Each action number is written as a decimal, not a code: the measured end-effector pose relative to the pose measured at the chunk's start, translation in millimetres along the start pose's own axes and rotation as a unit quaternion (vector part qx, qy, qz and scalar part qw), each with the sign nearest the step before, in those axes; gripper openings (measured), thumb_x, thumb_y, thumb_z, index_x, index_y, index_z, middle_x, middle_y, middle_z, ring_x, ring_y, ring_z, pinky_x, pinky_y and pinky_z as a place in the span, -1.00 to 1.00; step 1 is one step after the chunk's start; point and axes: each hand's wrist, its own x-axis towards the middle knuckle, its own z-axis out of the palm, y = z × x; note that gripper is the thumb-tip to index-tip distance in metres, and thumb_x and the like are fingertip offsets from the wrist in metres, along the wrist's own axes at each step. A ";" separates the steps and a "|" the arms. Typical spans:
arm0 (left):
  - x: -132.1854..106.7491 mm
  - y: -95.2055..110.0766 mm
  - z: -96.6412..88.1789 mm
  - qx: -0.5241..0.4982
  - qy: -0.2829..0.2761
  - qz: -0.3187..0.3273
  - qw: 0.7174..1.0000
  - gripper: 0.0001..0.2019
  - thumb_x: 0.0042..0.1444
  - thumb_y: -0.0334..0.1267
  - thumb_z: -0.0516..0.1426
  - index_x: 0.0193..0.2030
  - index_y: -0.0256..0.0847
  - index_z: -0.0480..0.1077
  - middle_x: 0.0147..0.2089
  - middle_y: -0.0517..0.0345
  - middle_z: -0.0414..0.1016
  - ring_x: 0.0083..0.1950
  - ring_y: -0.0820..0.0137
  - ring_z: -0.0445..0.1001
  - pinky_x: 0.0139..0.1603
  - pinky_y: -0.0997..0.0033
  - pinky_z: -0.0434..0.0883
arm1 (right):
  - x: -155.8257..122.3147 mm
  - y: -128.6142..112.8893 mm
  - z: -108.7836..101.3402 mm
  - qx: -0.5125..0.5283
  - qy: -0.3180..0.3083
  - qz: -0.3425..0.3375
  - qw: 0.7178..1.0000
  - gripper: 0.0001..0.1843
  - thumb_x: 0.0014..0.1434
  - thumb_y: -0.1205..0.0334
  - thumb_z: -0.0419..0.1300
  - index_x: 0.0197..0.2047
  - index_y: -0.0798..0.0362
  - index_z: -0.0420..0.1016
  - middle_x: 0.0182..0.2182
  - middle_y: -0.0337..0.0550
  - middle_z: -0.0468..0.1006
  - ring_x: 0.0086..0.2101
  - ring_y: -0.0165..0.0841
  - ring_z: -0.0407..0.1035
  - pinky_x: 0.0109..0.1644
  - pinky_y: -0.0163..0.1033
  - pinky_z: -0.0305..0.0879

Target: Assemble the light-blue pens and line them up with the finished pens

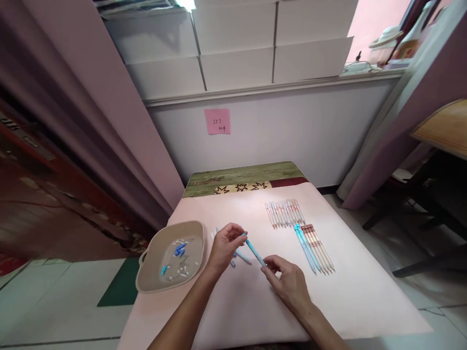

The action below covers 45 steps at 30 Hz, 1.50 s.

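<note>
A light-blue pen [255, 251] is held slantwise above the table between my two hands. My left hand [228, 243] pinches its upper end, where a brighter blue part shows. Around its lower end close the fingers of my right hand [286, 279]. Beneath and beside my left hand lie a few loose pen parts [243, 257], pale blue and white, partly hidden by the hand. To the right, two blue pens [307, 250] lie beside several brown-and-white pens [319, 248] in a row. Behind them is another row of several pale pens [284, 214].
A beige bin [140, 272] at the left holds small blue, turquoise and white pieces. A pale pink cover [350, 296] lies over the table, whose green patterned end [248, 177] meets the wall. A pink note [218, 121] is stuck there. Wooden furniture [445, 129] stands at right.
</note>
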 end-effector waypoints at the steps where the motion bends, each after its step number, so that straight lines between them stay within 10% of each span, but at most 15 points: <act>1: 5.3 -10.8 8.2 0.018 0.001 0.002 1.000 -0.83 -0.05 -0.23 0.24 -0.34 -0.23 0.38 -0.29 0.11 0.55 -0.34 0.43 0.48 -0.31 0.44 0.42 | -2.5 4.4 -0.2 -0.030 0.007 0.011 0.999 -0.86 0.12 0.17 0.15 -0.27 -0.03 0.51 -0.48 -0.27 0.56 -0.45 -0.36 0.45 -0.34 -0.32 0.24; 7: 33.8 -69.5 69.4 0.131 -0.016 -0.001 0.991 -0.84 0.03 -0.25 0.13 -0.27 -0.27 0.43 -0.43 0.15 0.49 -0.42 0.42 0.47 -0.33 0.41 0.43 | -12.5 41.6 -12.0 -0.193 0.065 0.053 0.978 -0.86 0.16 0.19 0.11 -0.35 -0.01 0.48 -0.46 -0.23 0.52 -0.45 -0.37 0.42 -0.41 -0.32 0.11; 14: 53.5 -83.6 120.6 0.275 -0.058 0.037 0.959 -0.80 -0.02 -0.45 0.10 -0.25 -0.23 0.48 -0.25 0.10 0.49 -0.29 0.40 0.44 -0.12 0.34 0.39 | -13.5 72.6 -26.5 -0.315 0.067 0.104 0.941 -0.86 0.22 0.20 0.11 -0.27 0.00 0.49 -0.37 -0.19 0.53 -0.39 -0.35 0.44 -0.41 -0.32 0.08; 30: 80.7 -58.4 150.8 0.437 -0.108 0.074 0.890 -0.69 0.11 -0.44 0.03 -0.04 -0.19 0.45 -0.12 0.00 0.46 -0.07 0.28 0.43 0.02 0.33 0.28 | -7.8 102.9 -72.3 -0.339 0.122 0.152 0.921 -0.81 0.26 0.18 0.07 -0.32 0.01 0.47 -0.37 -0.17 0.52 -0.41 -0.37 0.44 -0.45 -0.32 0.06; 45: 116.7 -57.9 183.9 0.494 -0.139 0.014 0.858 -0.74 0.09 -0.38 0.05 -0.14 -0.15 0.51 -0.02 -0.04 0.50 0.00 0.20 0.44 -0.07 0.33 0.31 | -1.9 100.7 -66.2 -0.379 0.085 0.170 0.906 -0.87 0.27 0.26 0.08 -0.27 0.07 0.43 -0.33 -0.08 0.53 -0.44 -0.31 0.50 -0.45 -0.31 0.14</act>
